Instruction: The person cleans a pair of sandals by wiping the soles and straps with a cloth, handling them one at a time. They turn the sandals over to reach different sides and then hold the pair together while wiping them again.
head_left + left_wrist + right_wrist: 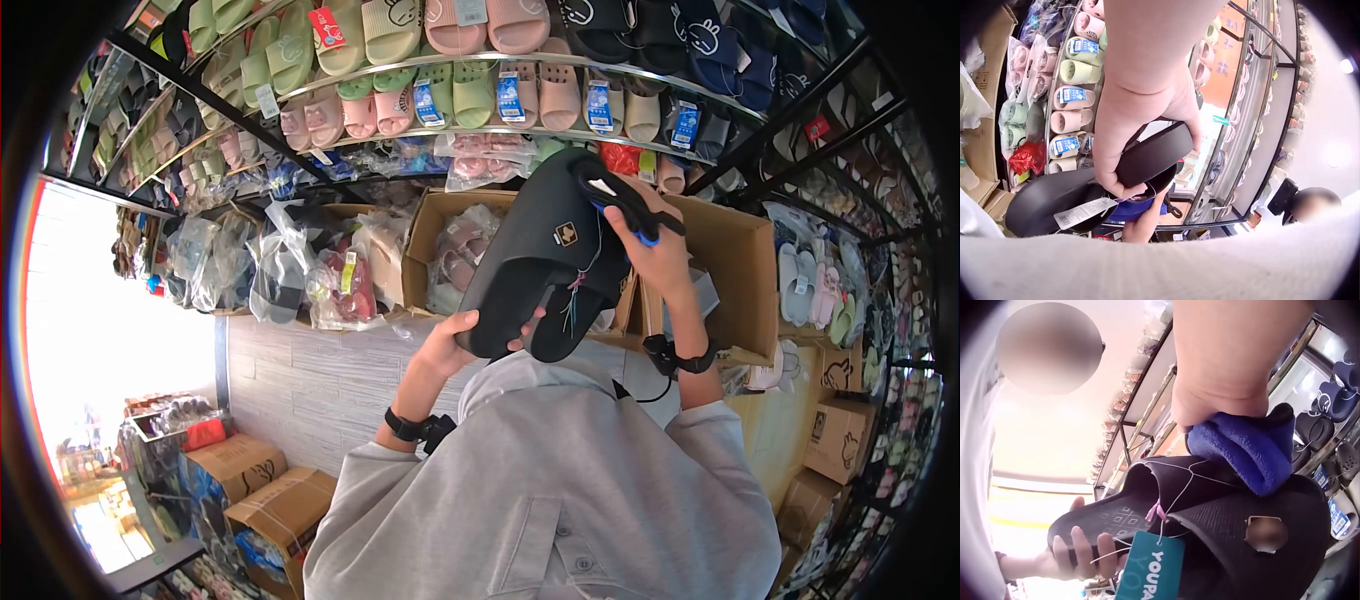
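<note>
At the left of the head view, we note cardboard cartons [240, 465] low in the frame and, above and to their right, bagged footwear [348, 285]. Next comes an open box [424, 235] containing slippers in clear wrap [465, 250].

To the right, we locate the left hand [445, 347]. Its fingers grasp the heel of one slipper, thumb on the outer side, fingertips showing in the gap between the two heels.

The pair of black slippers [530, 225] is held up between both hands, in front of a rack [440, 66] of slippers, heels toward the grey top [600, 480]. We identify an emblem [567, 234] on one strap. In the right wrist view, a pink tie [1155, 511] and a teal tag [1154, 569] hang at the pair.

Toward the toe end, we find a blue-and-black cloth [1241, 450], set against the upper of a slipper. The right hand [655, 250] grips this cloth, fingers closed around it.

At the right, we record a second open box [735, 290] just beside the right forearm and, beyond it, further displayed slippers [797, 282].
</note>
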Demonstrator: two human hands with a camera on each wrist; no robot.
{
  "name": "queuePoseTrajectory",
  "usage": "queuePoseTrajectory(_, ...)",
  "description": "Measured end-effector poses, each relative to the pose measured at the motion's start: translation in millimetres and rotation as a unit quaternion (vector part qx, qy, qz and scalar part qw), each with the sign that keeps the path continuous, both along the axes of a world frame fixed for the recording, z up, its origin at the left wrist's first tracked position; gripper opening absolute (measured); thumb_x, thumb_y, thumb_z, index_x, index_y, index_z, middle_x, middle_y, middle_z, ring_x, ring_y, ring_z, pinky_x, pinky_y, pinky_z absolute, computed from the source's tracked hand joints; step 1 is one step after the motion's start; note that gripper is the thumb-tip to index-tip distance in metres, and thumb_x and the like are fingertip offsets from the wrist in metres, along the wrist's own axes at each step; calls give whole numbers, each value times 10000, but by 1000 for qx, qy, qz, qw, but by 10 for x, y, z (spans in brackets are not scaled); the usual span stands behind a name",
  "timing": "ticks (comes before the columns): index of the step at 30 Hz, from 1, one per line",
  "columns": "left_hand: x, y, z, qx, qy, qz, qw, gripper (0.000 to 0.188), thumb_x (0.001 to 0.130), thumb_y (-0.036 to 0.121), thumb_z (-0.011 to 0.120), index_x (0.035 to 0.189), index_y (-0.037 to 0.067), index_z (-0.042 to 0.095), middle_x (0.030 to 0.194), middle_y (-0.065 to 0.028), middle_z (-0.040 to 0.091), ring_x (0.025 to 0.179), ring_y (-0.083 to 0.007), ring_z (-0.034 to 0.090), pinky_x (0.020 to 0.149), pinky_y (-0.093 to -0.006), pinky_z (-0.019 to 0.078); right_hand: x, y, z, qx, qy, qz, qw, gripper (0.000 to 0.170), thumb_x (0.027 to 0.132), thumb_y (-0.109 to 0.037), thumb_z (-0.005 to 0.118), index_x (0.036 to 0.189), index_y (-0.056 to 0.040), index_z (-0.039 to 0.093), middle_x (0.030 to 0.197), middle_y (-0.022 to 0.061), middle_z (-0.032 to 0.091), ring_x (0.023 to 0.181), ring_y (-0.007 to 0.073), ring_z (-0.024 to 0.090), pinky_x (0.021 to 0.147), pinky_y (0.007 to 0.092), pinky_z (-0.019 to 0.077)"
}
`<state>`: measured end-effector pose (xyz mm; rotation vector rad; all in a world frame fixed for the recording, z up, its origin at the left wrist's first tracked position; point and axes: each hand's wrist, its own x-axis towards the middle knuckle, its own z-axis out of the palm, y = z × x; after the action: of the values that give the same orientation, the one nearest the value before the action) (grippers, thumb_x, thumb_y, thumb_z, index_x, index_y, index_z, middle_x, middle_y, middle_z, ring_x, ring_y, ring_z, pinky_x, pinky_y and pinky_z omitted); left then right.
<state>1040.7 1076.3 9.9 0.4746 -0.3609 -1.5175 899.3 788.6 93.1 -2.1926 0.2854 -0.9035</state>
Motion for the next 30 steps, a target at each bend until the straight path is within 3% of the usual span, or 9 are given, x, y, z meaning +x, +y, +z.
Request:
queuePoseTrajectory(5, -17, -39, -20, -11, 24, 15, 1000, 922, 959, 508, 716, 1624, -23, 360, 1542, -274, 526, 1206, -275, 589, 936, -397, 498, -81, 15, -155, 207, 65, -59, 974, 404, 1003, -310, 773, 1230, 21, 733, 1140, 124, 748, 980, 200, 676, 906, 346, 516)
queuePoseTrajectory(8, -12, -53, -2, -14, 39, 29, 999, 874, 985, 487, 685, 1629, -6, 358, 1536, -277, 529, 1199, -279, 586, 924, -393, 495, -103, -44, -163, 242, 49, -37, 968, 440, 1005, -359, 768, 1228, 20, 739, 1067, 75, 737, 926, 141, 626, 864, 314, 496)
queuePoseTrajectory(11, -38, -93, 65, 37, 26, 62, 997, 902, 954, 536, 694, 1621, 20, 373, 1501, -293, 537, 1137, -278, 573, 852, -362, 493, -96, -19, -118, 228, 38, -37, 972, 441, 1007, -357, 764, 1215, 32, 736, 1020, 55, 726, 921, 133, 622, 867, 299, 496)
queuePoseTrajectory(20, -8, -166, 151, 65, 7, 146, 987, 842, 987, 496, 668, 1587, -30, 398, 1493, -274, 563, 1147, -264, 592, 888, -363, 511, -97, 215, -98, 175, 24, -49, 983, 426, 1015, -325, 754, 1238, 37, 724, 1031, 95, 754, 933, 147, 652, 878, 316, 517)
queuePoseTrajectory(24, -71, -100, 257, 74, -143, 105, 981, 842, 910, 443, 771, 1536, -29, 467, 1462, -181, 599, 1143, -205, 607, 913, -348, 523, -82, -75, -211, 236, -12, -90, 967, 426, 1023, -339, 757, 1230, 32, 725, 1060, 46, 746, 947, 136, 657, 873, 307, 521)
queuePoseTrajectory(25, -85, -103, 277, 76, -171, 96, 978, 851, 892, 432, 787, 1533, -31, 471, 1458, -171, 601, 1148, -196, 609, 916, -340, 524, -101, -175, -231, 243, 15, -103, 965, 482, 1034, -369, 741, 1280, 45, 707, 1134, 49, 746, 1013, 133, 664, 934, 312, 519)
queuePoseTrajectory(28, -58, -143, 276, 92, -230, 87, 965, 850, 875, 380, 797, 1539, -30, 459, 1440, -137, 606, 1171, -184, 613, 965, -327, 511, -42, 19, -256, 221, -54, -130, 965, 463, 1040, -341, 729, 1324, 24, 696, 1247, 92, 742, 1134, 157, 672, 1029, 338, 500)
queuePoseTrajectory(30, -55, -179, 314, 117, -289, 89, 946, 850, 874, 372, 801, 1538, -31, 455, 1434, -132, 608, 1179, -186, 616, 1003, -336, 501, 32, 120, -151, -10, -93, -29, 995, 482, 1005, -252, 726, 1418, -14, 652, 1411, 175, 684, 1331, 335, 639, 1142, 434, 454)
